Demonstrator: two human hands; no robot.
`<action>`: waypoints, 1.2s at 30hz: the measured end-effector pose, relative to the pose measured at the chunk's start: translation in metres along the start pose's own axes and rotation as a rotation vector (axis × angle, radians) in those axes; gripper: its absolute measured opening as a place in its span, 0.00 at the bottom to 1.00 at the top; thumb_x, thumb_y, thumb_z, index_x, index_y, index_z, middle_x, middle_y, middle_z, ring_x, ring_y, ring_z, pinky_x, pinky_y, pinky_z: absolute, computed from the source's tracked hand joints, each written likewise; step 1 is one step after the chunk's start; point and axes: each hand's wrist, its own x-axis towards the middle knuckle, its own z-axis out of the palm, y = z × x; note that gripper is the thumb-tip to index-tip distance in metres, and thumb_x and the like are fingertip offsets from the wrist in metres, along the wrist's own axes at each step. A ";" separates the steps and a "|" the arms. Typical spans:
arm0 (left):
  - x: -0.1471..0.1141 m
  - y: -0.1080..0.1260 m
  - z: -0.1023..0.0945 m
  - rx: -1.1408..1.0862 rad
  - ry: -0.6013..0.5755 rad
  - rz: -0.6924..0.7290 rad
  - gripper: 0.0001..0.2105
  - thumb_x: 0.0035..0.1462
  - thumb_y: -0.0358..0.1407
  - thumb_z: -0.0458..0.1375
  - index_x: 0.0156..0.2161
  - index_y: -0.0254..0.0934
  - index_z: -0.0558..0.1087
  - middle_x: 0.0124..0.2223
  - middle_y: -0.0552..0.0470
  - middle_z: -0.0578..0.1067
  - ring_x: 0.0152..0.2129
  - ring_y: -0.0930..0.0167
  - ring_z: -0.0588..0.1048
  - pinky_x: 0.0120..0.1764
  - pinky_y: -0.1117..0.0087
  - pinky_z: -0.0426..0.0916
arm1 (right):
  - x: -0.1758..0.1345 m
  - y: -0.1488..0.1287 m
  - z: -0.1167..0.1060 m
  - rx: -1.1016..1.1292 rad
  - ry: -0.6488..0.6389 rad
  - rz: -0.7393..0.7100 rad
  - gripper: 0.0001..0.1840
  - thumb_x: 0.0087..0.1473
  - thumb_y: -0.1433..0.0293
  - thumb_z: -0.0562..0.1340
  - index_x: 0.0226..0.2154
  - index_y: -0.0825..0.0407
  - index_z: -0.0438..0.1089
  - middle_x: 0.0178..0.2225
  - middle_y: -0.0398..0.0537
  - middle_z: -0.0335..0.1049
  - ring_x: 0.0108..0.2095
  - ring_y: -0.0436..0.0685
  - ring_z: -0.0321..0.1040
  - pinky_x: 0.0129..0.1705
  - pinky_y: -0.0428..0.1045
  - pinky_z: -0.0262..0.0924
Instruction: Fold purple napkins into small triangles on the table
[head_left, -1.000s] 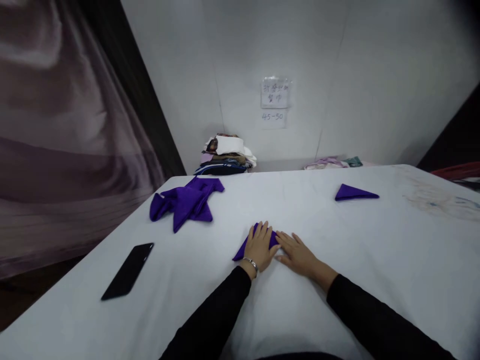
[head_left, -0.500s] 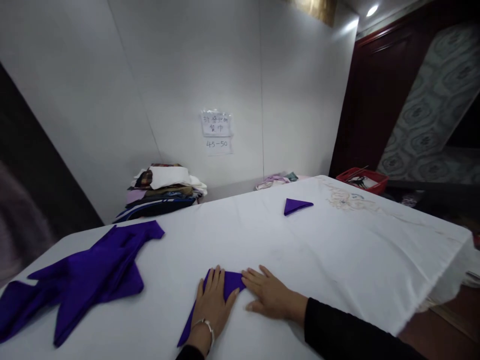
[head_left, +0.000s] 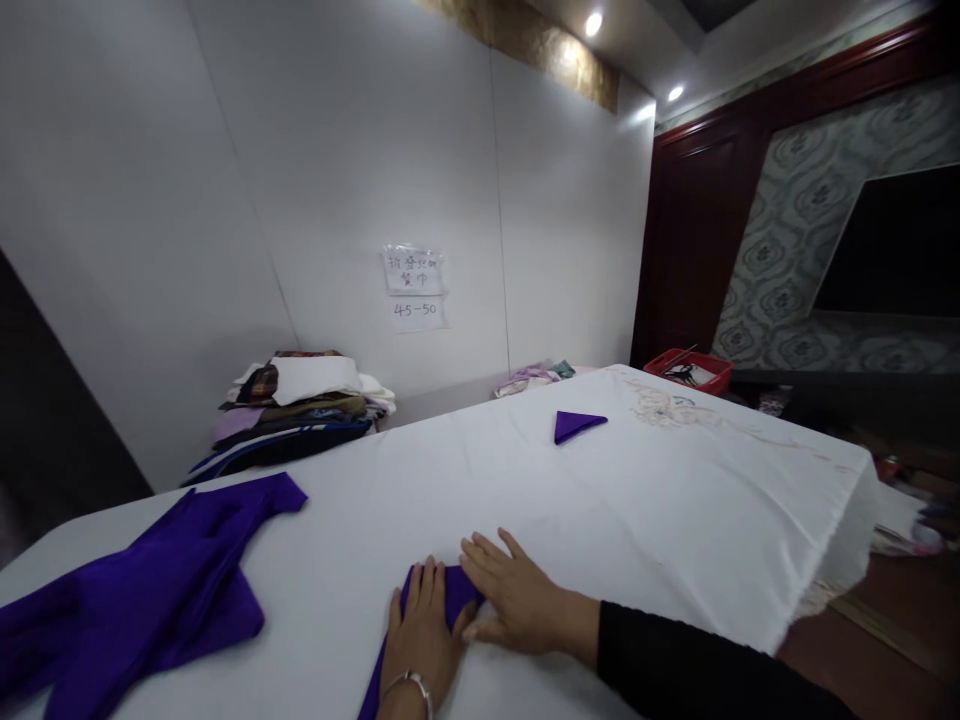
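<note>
My left hand (head_left: 421, 632) lies flat on a folded purple napkin (head_left: 456, 592), fingers stretched out and pointing away from me. A silver bracelet circles that wrist. My right hand (head_left: 517, 600) comes in from the right with its fingers extended, covering the napkin's right corner. Much of the napkin is hidden under both hands; its lower left part runs out of view below. Further back on the table rests a small purple napkin folded into a triangle (head_left: 574, 427). Several loose purple cloths (head_left: 172, 575) lie crumpled together at the left.
A white tablecloth (head_left: 480, 480) covers the table and hangs over its right edge. Behind the table's left end is a stack of folded clothes (head_left: 300, 410). A red basket (head_left: 712, 378) stands beyond the far right corner. Handwritten sheets (head_left: 415, 285) hang on the wall.
My right hand has slid a little left over the napkin's corner, closer to my left hand. My left hand stays flat on the napkin. The camera view has tilted up and turned right.
</note>
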 end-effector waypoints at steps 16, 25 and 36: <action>-0.009 0.001 0.008 -0.062 0.012 0.053 0.29 0.57 0.43 0.43 0.62 0.40 0.46 0.64 0.47 0.46 0.61 0.60 0.39 0.58 0.53 0.39 | 0.038 0.008 0.055 0.185 -0.169 -0.074 0.44 0.55 0.47 0.46 0.62 0.56 0.28 0.64 0.54 0.26 0.63 0.59 0.26 0.61 0.58 0.25; -0.011 0.002 0.006 -0.149 0.042 0.030 0.34 0.56 0.52 0.40 0.62 0.31 0.45 0.65 0.45 0.46 0.61 0.63 0.38 0.59 0.54 0.36 | 0.013 0.035 0.065 -0.004 -0.145 -0.024 0.39 0.56 0.50 0.46 0.62 0.51 0.34 0.63 0.51 0.35 0.62 0.59 0.32 0.61 0.59 0.29; -0.060 -0.034 -0.010 -0.216 -0.036 -0.072 0.37 0.55 0.57 0.35 0.62 0.34 0.44 0.64 0.45 0.46 0.61 0.61 0.41 0.59 0.50 0.37 | 0.005 0.038 0.065 -0.082 -0.127 -0.054 0.36 0.57 0.51 0.44 0.62 0.51 0.39 0.63 0.52 0.38 0.62 0.58 0.34 0.60 0.60 0.32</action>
